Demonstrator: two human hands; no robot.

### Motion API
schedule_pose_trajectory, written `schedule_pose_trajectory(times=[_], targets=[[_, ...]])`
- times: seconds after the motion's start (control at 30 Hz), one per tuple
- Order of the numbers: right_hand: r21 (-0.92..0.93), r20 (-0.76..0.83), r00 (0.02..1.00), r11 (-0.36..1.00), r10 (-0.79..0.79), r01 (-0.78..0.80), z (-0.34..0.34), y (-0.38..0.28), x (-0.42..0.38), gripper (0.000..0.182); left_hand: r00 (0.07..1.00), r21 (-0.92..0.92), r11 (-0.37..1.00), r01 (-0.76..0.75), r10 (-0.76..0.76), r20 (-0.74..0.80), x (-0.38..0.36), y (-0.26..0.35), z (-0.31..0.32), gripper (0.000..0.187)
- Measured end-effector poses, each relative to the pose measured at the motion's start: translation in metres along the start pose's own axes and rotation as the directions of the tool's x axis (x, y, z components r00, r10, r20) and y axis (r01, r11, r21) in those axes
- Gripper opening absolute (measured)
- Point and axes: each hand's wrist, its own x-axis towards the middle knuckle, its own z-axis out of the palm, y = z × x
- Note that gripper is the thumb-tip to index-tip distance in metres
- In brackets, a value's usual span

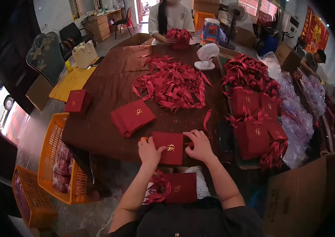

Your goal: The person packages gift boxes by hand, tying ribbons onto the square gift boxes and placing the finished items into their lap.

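Note:
A red bag with a gold logo (167, 148) lies at the front edge of the brown-covered table, between my hands. My left hand (150, 151) grips its left side, with a small orange item by the fingers. At its right side my right hand (199, 146) has its fingers curled; what they hold, if anything, is hidden. Further up and left is a stack of red bags (133, 117). A heap of red ribbons (171, 83) covers the table's middle, and one loose ribbon (207, 119) lies near my right hand. Another red bag with ribbons (180, 189) rests on my lap.
Across the table, a person (171, 19) handles red ribbons. A white fan (207, 56) stands at the far right. Ribboned red bags (254, 134) are piled on the right, above a cardboard box (300, 195). Orange crates (50, 158) stand on the left floor.

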Motion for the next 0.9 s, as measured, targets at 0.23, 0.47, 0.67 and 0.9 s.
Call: schedule_pose_trajectory(times=[0.23,0.47,0.67,0.9], targets=[[-0.045,-0.072,0.997,0.999,0.027,-0.03,0.011,0.011,-0.021,0.013,0.985,0.051,0.985,0.165,-0.167,0.031,0.003,0.013,0.0,0.087],[0.074,-0.172,0.98,0.993,0.102,-0.09,0.004,0.01,-0.037,0.009,0.994,-0.054,0.993,0.103,-0.105,-0.027,-0.007,0.017,0.008,0.078],[0.237,-0.2,0.966,0.965,0.165,-0.115,0.004,0.007,-0.044,0.01,0.846,0.202,0.828,-0.524,0.479,0.232,-0.054,0.027,-0.011,0.079],[0.608,-0.353,0.905,0.793,0.237,0.029,-0.008,-0.003,-0.029,0.007,0.974,-0.771,0.596,-0.225,0.165,-0.157,-0.037,0.018,-0.05,0.023]])
